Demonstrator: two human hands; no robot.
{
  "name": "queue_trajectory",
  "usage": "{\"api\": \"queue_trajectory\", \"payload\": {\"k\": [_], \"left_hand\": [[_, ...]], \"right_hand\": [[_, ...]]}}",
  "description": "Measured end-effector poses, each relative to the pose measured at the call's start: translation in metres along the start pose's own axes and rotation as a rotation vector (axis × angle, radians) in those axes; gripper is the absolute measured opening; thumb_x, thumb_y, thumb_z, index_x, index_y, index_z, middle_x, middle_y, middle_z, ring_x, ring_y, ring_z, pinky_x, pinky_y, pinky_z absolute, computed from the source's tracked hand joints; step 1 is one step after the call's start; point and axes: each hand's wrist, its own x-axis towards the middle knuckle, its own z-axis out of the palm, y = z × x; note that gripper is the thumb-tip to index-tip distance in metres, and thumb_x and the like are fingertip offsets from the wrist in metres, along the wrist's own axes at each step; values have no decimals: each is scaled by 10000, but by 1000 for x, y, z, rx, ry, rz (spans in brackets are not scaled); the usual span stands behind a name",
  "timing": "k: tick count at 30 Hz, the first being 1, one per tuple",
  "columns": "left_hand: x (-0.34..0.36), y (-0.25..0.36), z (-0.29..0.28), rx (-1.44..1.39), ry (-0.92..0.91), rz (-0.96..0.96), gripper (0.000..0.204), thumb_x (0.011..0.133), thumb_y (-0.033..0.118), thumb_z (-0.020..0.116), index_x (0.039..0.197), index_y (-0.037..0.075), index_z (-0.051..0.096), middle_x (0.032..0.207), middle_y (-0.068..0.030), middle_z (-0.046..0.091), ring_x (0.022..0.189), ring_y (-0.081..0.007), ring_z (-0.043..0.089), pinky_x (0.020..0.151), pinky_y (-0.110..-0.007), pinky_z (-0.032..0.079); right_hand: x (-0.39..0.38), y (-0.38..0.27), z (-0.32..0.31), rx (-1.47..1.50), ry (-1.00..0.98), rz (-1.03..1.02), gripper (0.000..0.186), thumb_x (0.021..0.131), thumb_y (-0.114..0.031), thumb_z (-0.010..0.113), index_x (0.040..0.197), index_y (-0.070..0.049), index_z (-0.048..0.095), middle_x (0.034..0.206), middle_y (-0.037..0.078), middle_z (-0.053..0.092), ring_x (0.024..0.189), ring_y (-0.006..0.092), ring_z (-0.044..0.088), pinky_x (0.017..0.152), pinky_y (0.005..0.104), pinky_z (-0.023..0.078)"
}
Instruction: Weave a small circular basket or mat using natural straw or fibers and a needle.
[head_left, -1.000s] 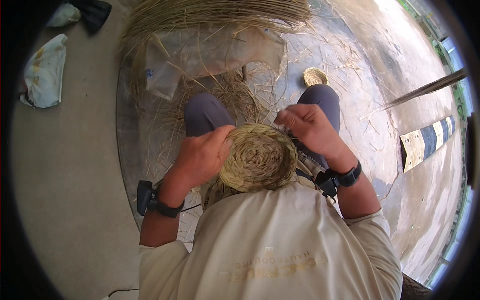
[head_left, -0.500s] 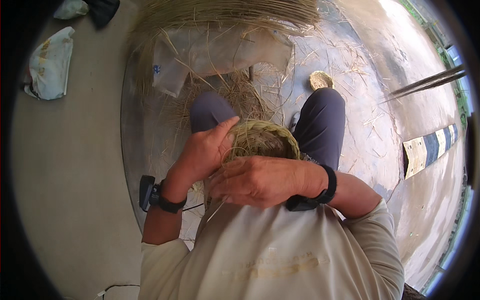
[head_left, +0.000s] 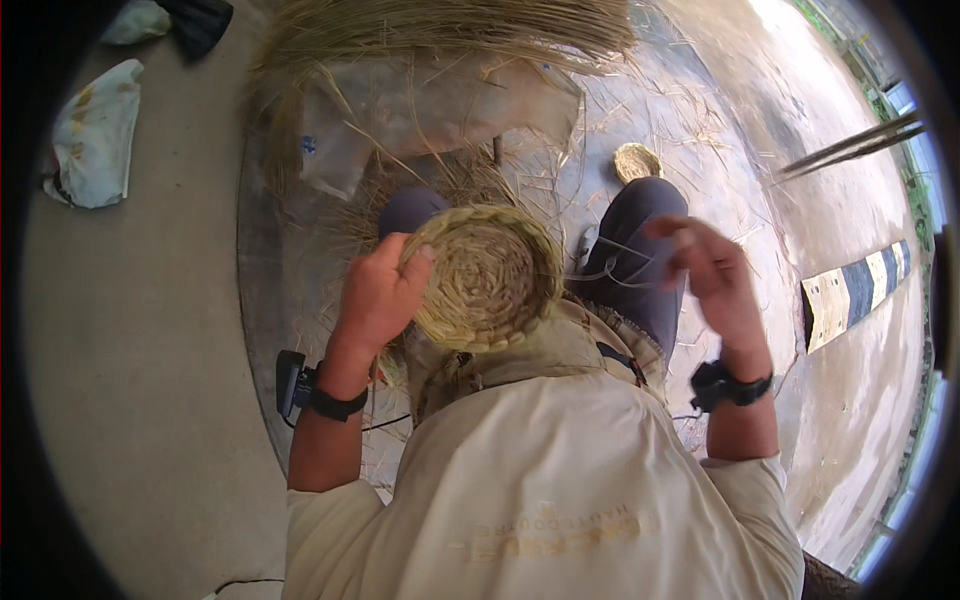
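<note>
A shallow round basket of woven straw [head_left: 487, 275] is tilted up above my lap, with its open inside and spiral weave showing. Gripping its left rim is my left hand [head_left: 385, 287], thumb over the edge and the other fingers behind. My right hand [head_left: 708, 265] is raised over my right knee, apart from the basket and smeared by motion. Its fingers are pinched together on a thin pale strand [head_left: 620, 275], which loops across from the basket's right side. Whether anything else is in those fingers is hidden.
A smaller woven basket [head_left: 637, 162] sits on the ground past my right knee. Ahead lie a large bundle of straw [head_left: 450, 28] and a clear plastic sheet [head_left: 440, 105], with loose stalks around. A white sack [head_left: 98, 135] lies at the far left. A striped board [head_left: 855, 295] is at right.
My right hand has left the basket and swung out to the right, drawing the strand. The basket has turned so its inside shows, still in my left hand.
</note>
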Motion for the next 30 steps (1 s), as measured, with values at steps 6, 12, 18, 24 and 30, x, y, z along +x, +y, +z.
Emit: {"api": "queue_trajectory", "payload": {"k": [6,12,18,24,30], "left_hand": [[4,11,-2,-21,143,34,263,1004,242,682,1136,16,709,878,-235,733,838,-432,740,700,-446,569],[1,37,9,18,101,212,258,1010,219,677,1158,8,695,903,-236,737,847,-426,744,712,-451,583],[-6,43,9,12,120,266,250,1011,195,674,1168,0,681,899,-223,736,828,-425,743,690,-456,586],[-5,48,8,-6,66,233,241,1004,142,657,1173,-28,682,922,-239,750,873,-412,768,718,-417,583],[-4,49,11,39,113,292,216,1007,170,670,1148,7,680,904,-218,735,833,-427,740,683,-460,584]], "right_hand": [[-19,21,-20,123,339,-15,327,1128,-216,547,1301,24,688,1031,28,714,621,2,494,498,183,340],[-6,-9,92,-273,-211,-422,240,941,-51,698,1169,7,651,765,199,674,662,372,696,621,439,566],[3,-3,110,-350,-214,-508,165,940,-83,676,1088,-12,654,733,196,675,672,401,699,602,476,557],[3,-9,111,-360,-205,-512,141,937,-87,679,1058,-14,671,720,190,666,662,398,694,602,480,556],[4,-8,111,-333,-221,-464,121,938,-83,672,1039,-17,670,734,187,663,655,402,687,599,483,551]]}}
